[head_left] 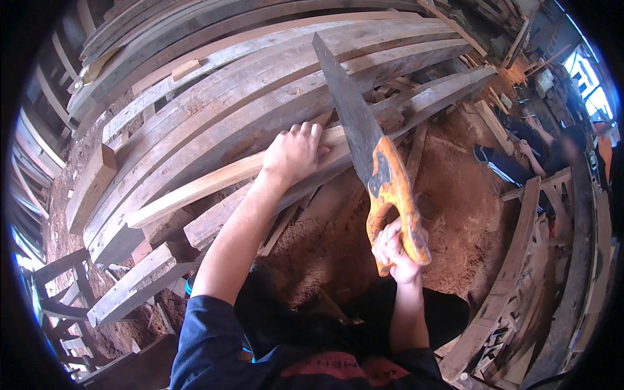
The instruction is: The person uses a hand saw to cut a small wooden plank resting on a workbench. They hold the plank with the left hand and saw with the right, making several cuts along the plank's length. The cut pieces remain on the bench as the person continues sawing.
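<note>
My right hand (398,252) is wrapped round the worn yellow grip of a handsaw (385,174). Its broad grey blade points up and away, tilted to the left, passing in front of the beams; whether the teeth touch wood, I cannot tell. To the left of the saw, my left hand (294,155) lies over a narrow, pale wooden strip (201,187), fingers curled over its far side. The strip runs along on top of thicker timber, its near end at the lower left.
Long curved planks (214,130) are stacked beyond my hands. A thick beam (140,281) juts out at lower left. Reddish soil (455,188) covers the ground. At the right, another person (552,153) is near more timber (513,279).
</note>
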The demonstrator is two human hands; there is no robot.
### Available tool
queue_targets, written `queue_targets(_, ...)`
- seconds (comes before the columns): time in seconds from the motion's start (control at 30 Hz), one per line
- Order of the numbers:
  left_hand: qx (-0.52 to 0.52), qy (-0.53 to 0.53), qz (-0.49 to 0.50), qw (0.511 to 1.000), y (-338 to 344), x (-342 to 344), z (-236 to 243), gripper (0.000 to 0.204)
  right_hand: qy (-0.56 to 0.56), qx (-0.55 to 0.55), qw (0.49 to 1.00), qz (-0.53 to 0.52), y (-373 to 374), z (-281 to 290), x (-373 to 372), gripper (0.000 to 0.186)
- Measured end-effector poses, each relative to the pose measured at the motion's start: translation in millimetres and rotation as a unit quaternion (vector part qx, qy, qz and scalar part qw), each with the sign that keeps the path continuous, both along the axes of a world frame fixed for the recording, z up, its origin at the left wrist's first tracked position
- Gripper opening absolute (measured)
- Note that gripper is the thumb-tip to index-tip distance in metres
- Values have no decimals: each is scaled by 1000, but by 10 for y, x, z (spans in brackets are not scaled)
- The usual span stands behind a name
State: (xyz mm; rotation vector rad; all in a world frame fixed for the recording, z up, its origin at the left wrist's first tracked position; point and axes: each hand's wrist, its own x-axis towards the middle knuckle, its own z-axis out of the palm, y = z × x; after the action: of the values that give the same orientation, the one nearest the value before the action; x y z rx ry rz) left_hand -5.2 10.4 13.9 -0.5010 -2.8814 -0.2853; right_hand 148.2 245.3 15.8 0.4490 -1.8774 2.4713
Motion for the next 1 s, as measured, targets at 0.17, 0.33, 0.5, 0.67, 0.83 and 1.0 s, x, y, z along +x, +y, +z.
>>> queue_targets(0.17,-8,20,-6,1000,22,4,-11,40,22,-47,999,16,-85,-83,50,23)
queue_targets(0.33,-1,12,-7,1000,12,2,13,40,-25,-61,998,5,-259,112,-249,23)
queue_targets(0.5,14,-13,0,1000,-2,-15,-20,41,-31,-15,999,-28,-219,85,-213,18)
queue_targets(0.67,27,-8,-4,1000,-9,-30,4,40,6,33,998,-46,-152,17,-42,14)
queue_targets(0.83,7,12,-7,1000,5,-12,8,39,-33,-8,999,-32,-359,125,-449,15)
queue_targets(1.0,18,-3,-4,1000,10,-53,21,40,-14,14,998,-62,-242,-7,-94,14)
